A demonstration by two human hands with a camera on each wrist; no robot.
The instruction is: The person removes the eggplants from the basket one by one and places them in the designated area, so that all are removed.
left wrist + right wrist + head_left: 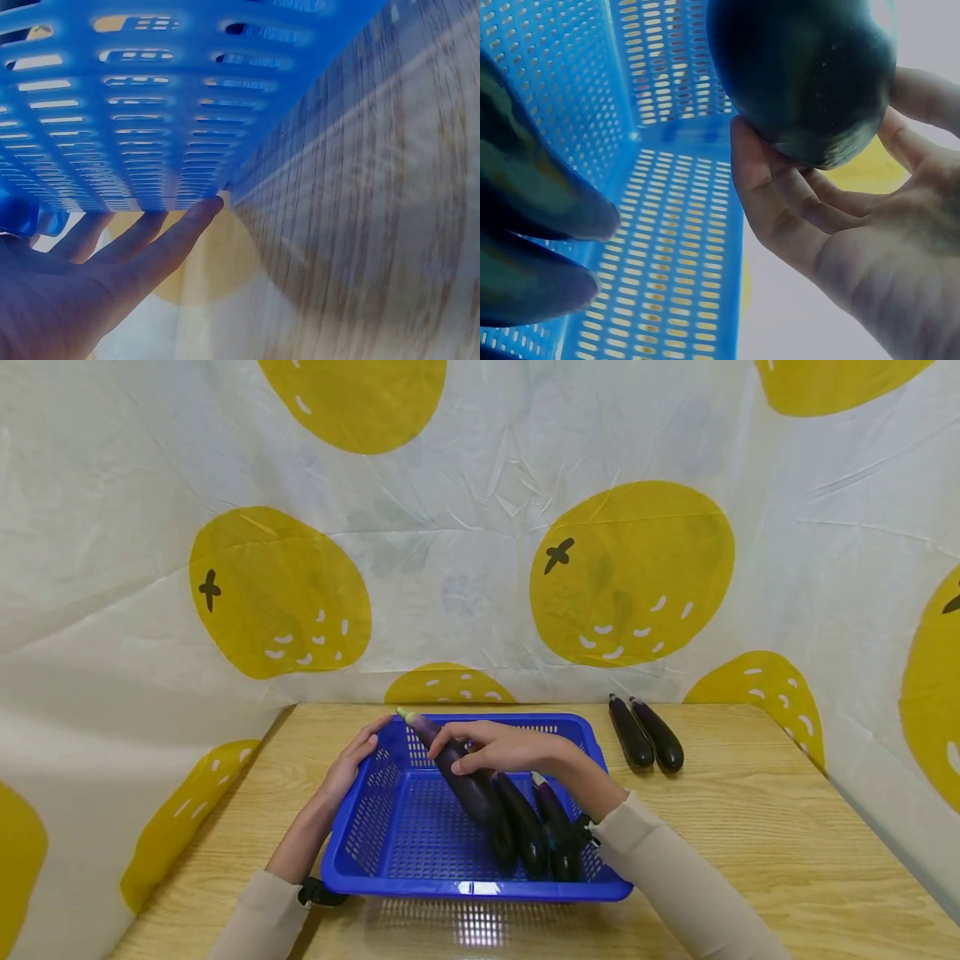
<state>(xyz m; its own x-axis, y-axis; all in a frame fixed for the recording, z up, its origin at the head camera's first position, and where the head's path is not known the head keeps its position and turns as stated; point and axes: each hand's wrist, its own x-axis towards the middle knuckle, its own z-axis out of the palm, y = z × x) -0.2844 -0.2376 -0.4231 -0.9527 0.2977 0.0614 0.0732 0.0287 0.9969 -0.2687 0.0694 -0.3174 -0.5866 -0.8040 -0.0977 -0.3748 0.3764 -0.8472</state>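
Eggplant (457, 768), long, glossy and dark purple, sits pinched in your right grip (502, 749) while your left grip (352, 766), fingers straight, steadies the blue basket (390, 860).

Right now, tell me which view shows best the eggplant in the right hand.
The head view: it shows the whole eggplant slanting across the blue basket, with the right hand gripping it. The right wrist view shows only its rounded end against the fingers, blurred and close. The left wrist view shows none of it.
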